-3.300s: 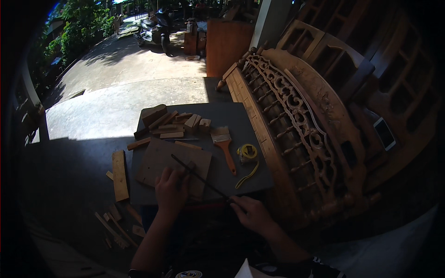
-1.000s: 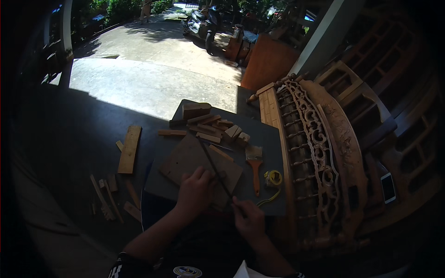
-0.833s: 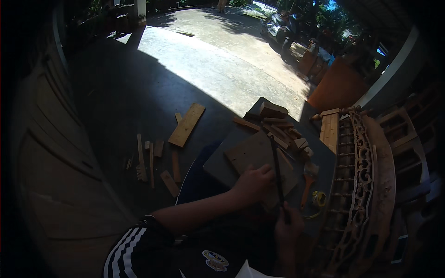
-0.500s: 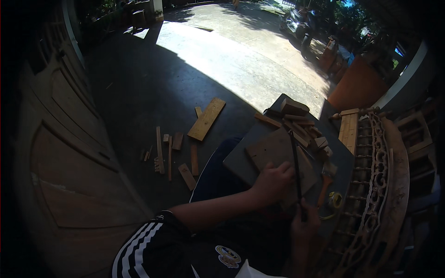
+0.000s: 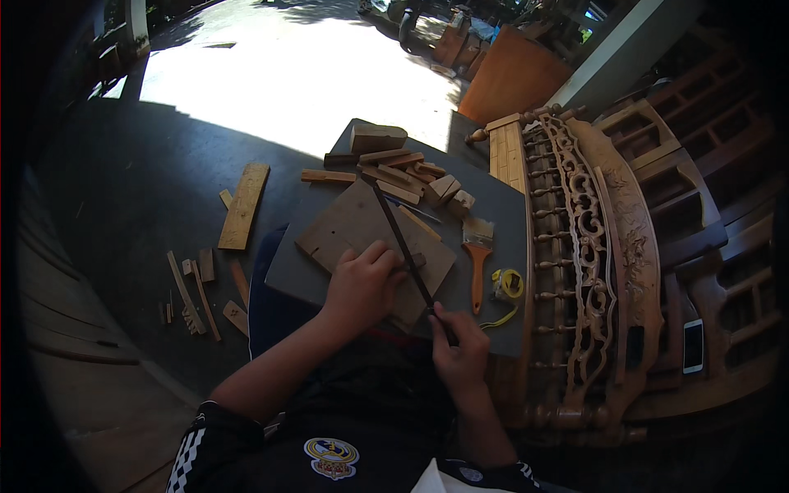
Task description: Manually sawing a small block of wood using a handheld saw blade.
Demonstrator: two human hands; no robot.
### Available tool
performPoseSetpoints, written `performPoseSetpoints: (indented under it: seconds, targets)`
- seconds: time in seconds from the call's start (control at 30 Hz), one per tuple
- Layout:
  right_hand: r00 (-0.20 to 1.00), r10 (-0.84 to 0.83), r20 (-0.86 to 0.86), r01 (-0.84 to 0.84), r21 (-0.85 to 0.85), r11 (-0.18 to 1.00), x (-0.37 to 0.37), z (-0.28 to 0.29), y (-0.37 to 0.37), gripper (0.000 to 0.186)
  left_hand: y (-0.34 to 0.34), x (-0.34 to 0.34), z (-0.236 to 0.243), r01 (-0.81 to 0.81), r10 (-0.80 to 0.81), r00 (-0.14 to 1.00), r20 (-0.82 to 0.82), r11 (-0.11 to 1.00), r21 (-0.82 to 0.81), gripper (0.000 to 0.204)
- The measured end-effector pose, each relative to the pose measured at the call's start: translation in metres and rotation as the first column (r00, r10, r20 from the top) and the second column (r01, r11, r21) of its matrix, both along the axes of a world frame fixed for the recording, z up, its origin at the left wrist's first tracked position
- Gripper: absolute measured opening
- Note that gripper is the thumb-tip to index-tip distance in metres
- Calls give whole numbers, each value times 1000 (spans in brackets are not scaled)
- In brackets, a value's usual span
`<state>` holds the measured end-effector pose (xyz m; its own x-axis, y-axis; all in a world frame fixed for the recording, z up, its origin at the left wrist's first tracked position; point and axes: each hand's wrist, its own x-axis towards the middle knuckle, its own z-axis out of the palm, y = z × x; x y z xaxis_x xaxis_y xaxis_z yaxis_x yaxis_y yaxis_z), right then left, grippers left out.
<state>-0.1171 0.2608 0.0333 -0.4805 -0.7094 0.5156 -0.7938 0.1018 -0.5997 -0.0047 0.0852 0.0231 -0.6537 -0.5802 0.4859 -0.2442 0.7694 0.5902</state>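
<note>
My right hand (image 5: 460, 345) is closed round the handle end of a long, thin, dark file (image 5: 403, 238). The file slants up and to the left across a flat wooden board (image 5: 337, 223). On that board my left hand (image 5: 362, 283) is closed, its fingers pinching a small piece of wood (image 5: 417, 260) whose end shows beside the file. Most of this small piece is hidden by the fingers and the file. Under the board is a grey tabletop (image 5: 289, 271).
Several wood offcuts (image 5: 394, 168) are heaped behind the board. To the right lie a paintbrush (image 5: 477, 259) and a yellow tape measure (image 5: 508, 284). Carved wooden furniture (image 5: 583, 214) borders the table's right side, with a phone (image 5: 693, 345) on it. More wood pieces (image 5: 244, 205) lie on the floor at left.
The view has swung to the right, so the table and furniture sit further left in the picture. Both hands keep their hold on the file and the small wood piece.
</note>
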Motion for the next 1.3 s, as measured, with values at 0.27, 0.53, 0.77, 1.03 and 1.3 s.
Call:
performPoseSetpoints:
  seconds: [0.27,0.53,0.77,1.03,1.3]
  targets:
    - [999,-29,-35,29,1,1000,16,6,59,17,9,2,3,-24,24,1000,-2,1000,1,14]
    - [999,-23,-47,24,20,1000,10,-2,34,17,9,1,-2,48,-48,999,-6,998,38,14]
    - [1000,13,-23,-12,24,1000,3,7,17,16,3,-3,6,-47,46,998,-46,999,-20,15]
    - [995,-84,56,80,68,994,19,9,60,18,2,-2,0,-11,11,999,-54,1000,-15,14]
    - [999,-36,6,36,-1,999,7,0,7,16,9,-4,-1,-41,39,998,-49,998,-37,13]
